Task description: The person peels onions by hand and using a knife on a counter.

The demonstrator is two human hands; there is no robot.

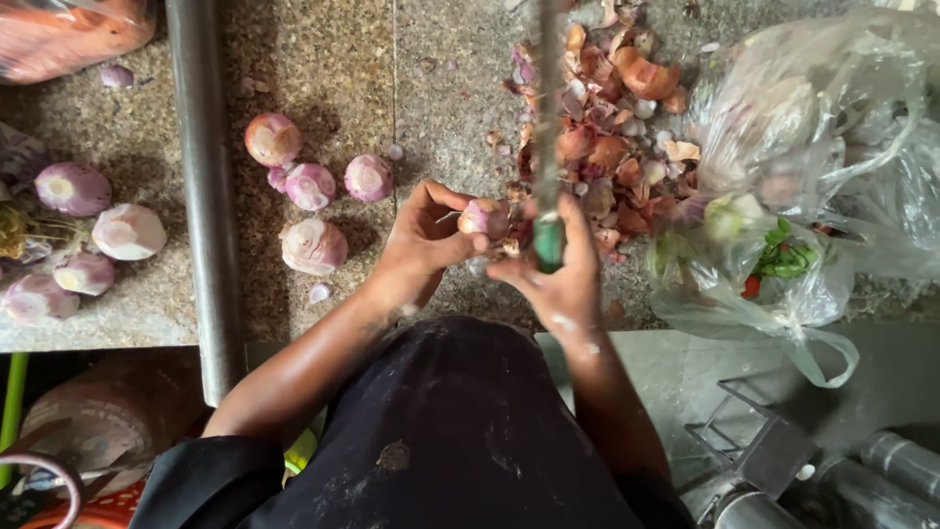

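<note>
My left hand (pixel 423 240) holds a small pink onion (pixel 487 216) at the fingertips, over the speckled stone floor (pixel 333 59). My right hand (pixel 560 274) grips a knife by its green handle (pixel 548 243); the long blade (pixel 546 108) points away from me and lies beside the onion. A heap of reddish onion skins (pixel 612 127) spreads beyond the hands. Several peeled onions (pixel 311 206) rest on the floor to the left of my left hand.
A metal pipe (pixel 206 186) runs across the floor on the left, with more peeled onions (pixel 88 230) beyond it. Clear plastic bags (pixel 783 196) holding vegetables lie at the right. Metal cans and a wire frame (pixel 764 451) sit at the lower right. An orange bag (pixel 69 34) is at the top left.
</note>
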